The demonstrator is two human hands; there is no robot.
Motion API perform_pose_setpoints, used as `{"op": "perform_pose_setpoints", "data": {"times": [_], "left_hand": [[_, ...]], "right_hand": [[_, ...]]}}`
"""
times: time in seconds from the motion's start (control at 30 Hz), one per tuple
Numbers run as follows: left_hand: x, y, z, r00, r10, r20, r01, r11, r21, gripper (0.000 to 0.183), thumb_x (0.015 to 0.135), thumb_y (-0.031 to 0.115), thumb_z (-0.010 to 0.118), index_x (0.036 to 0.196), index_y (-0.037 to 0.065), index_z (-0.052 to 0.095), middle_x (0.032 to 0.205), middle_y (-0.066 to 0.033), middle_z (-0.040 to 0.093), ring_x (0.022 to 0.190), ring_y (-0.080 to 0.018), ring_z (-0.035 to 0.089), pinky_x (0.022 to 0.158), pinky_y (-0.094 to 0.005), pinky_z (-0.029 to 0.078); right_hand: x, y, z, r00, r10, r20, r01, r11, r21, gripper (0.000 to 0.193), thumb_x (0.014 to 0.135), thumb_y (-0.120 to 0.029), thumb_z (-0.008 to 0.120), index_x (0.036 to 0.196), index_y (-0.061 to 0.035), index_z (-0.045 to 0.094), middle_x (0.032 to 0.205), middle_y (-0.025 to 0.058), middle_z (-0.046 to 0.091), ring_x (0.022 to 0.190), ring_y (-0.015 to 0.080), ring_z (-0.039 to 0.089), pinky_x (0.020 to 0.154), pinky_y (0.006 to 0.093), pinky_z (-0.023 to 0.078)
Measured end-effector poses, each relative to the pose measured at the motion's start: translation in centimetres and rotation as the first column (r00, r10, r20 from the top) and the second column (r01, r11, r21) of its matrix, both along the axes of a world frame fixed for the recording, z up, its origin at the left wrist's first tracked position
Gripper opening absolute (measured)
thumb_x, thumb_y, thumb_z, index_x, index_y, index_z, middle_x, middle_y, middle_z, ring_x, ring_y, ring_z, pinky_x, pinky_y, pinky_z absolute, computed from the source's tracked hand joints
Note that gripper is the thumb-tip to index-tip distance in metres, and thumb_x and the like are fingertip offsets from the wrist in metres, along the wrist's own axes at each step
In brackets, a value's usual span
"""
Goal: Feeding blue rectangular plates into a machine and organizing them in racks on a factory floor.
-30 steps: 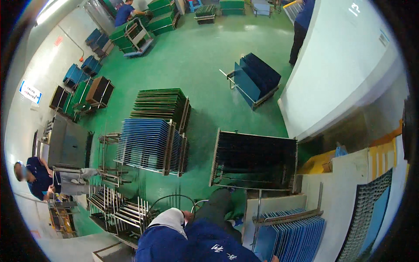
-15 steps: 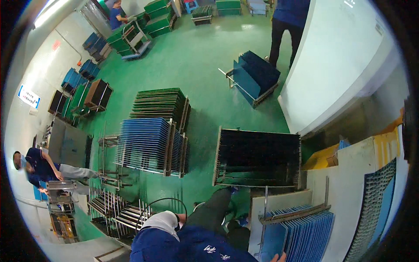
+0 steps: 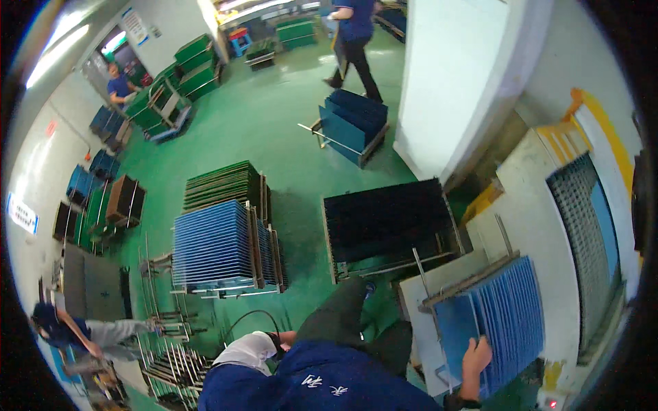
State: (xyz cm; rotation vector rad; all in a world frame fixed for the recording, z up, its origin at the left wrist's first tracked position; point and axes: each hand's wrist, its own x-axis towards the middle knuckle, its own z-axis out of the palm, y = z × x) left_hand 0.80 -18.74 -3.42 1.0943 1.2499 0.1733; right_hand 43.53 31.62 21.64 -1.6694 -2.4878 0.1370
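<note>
Our right hand [image 3: 476, 357] rests on the panels [image 3: 500, 322] racked on the bench [image 3: 541, 198] to our right; ahead on the floor [image 3: 274, 130], a dark rack [image 3: 387, 222], with stacked boards [image 3: 216, 246] to its left.
</note>
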Motion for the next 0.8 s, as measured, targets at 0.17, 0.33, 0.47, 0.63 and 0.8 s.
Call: {"op": "perform_pose_setpoints", "data": {"times": [0.17,0.33,0.47,0.63,0.8], "left_hand": [[-1.3,1.0,0.6,0.997,0.015,0.073,-0.008,0.996,-0.093,0.072,0.082,0.051,0.07,0.14,0.011,0.053,0.137,-0.013,0.058,0.117,-0.031,0.061,0.095,-0.0449,0.05],[-1.8,0.7,0.2,0.991,0.056,0.123,-0.037,0.987,-0.154,0.065,0.086,0.045,0.069,0.138,0.01,0.054,0.134,-0.01,0.06,0.114,-0.0269,0.062,0.093,-0.0434,0.051],[-3.3,0.5,1.1,0.975,0.126,0.181,-0.083,0.97,-0.23,0.059,0.089,0.04,0.069,0.137,0.009,0.055,0.131,-0.0076,0.062,0.112,-0.0236,0.063,0.091,-0.0422,0.051],[-6.3,1.5,4.0,0.759,0.494,0.423,-0.273,0.832,-0.482,0.052,0.093,0.034,0.069,0.136,0.007,0.056,0.127,-0.0046,0.064,0.108,-0.0196,0.064,0.089,-0.0406,0.052],[-7.4,2.4,7.6,0.719,0.678,0.152,-0.572,0.702,-0.424,0.061,0.098,0.026,0.065,0.149,0.004,0.039,0.136,-0.0146,0.058,0.113,-0.0282,0.064,0.094,-0.0478,0.054]], "right_hand": [[-0.7,-0.3,1.7,0.996,-0.068,0.064,0.072,0.995,-0.066,0.033,0.087,-0.02,0.071,0.112,0.0002,0.063,0.095,0.0224,0.068,0.086,0.0427,0.065,0.074,0.051,0.05],[-1.6,-1.4,3.2,0.995,-0.026,-0.096,0.019,0.997,-0.079,0.039,0.085,-0.012,0.07,0.122,-0.0017,0.061,0.105,0.0222,0.069,0.097,0.0422,0.065,0.083,0.05,0.05],[-1.9,-5.5,4.5,0.98,0.053,-0.19,-0.029,0.991,0.13,0.055,0.084,-0.006,0.068,0.137,-0.0046,0.054,0.131,0.0184,0.058,0.12,0.0396,0.054,0.101,0.0506,0.041],[-2.4,-9.2,4.4,0.995,-0.029,-0.091,0.052,0.964,0.26,0.06,0.082,-0.004,0.067,0.141,-0.0066,0.053,0.152,0.0156,0.042,0.136,0.0379,0.042,0.114,0.051,0.032],[-3.0,-9.4,2.2,0.996,0.042,-0.076,-0.012,0.932,0.361,0.02,0.081,-0.006,0.069,0.101,-0.0052,0.068,0.149,0.0139,0.046,0.132,0.0382,0.044,0.11,0.0525,0.036]]}}
